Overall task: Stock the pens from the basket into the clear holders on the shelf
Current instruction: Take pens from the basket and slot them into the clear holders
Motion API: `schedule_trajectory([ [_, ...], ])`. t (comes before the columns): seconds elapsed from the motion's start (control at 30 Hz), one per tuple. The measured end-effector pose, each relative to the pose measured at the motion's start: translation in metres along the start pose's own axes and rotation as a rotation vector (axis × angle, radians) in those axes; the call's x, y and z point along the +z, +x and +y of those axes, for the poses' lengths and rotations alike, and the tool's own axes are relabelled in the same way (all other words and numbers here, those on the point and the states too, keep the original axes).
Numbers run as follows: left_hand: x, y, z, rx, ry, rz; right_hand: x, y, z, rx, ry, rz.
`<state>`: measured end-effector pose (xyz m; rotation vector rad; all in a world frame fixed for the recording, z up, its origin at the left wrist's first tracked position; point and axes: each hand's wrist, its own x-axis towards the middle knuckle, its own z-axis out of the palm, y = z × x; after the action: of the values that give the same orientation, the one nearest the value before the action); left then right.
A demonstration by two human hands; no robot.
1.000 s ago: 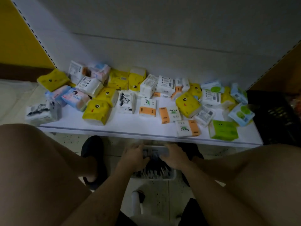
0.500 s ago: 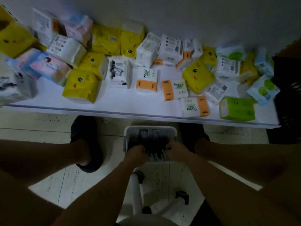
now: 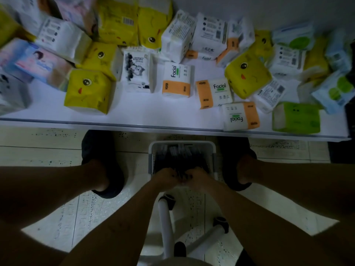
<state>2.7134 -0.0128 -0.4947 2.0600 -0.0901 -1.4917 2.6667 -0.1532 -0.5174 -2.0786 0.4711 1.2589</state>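
Basket [image 3: 182, 143]: stood on the floor, just before the shelf [image 3: 134, 114].
Pens [image 3: 180, 156]: lay dark inside the basket.
Left hand [image 3: 165, 178]: curled around pens at the near end.
Right hand [image 3: 198, 177]: curled likewise, touching the left hand.
Shelf: carried tissue packs [image 3: 87, 91].

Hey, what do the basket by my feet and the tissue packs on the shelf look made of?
Basket: probably moulded plastic, matte pale grey, judging by its smooth rounded rim. Tissue packs: thin printed plastic film, faintly glossy, wrinkled at the ends; paper wrap can't be ruled out.
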Motion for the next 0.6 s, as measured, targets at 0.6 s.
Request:
schedule_trajectory([
  [0.6, 0.003, 0.011, 0.006, -0.131, 0.036, 0.038, 0.01, 0.01, -0.004, 0.059, -0.26, 0.02],
])
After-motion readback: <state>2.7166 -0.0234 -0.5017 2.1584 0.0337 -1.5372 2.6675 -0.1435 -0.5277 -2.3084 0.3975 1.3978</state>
